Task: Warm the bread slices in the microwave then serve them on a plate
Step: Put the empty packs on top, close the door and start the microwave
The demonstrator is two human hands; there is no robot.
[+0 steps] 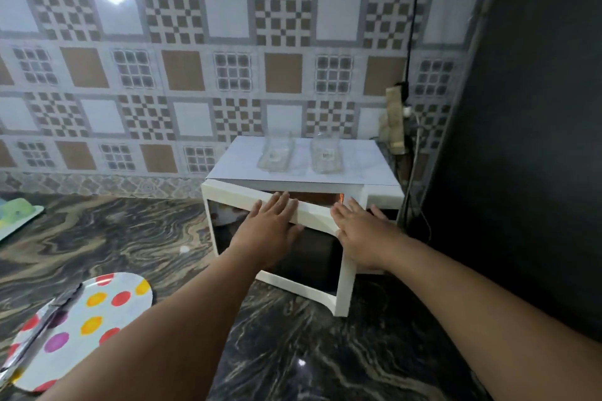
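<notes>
In the head view, flat, open hands, left hand [272, 221] and right hand [360, 233], are pressed on the ajar door [312, 215] mid-frame; glasses [301, 153] could be toppled by a slam.

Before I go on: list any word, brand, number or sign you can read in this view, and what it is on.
No text here can be read.
Right glass container on the microwave: a small dark mark on a label, too blurred to read.
Left glass container: a pale label, unreadable.
Microwave door, under left hand and right hand: no lettering shows.
Dotted plate: dots only.
</notes>
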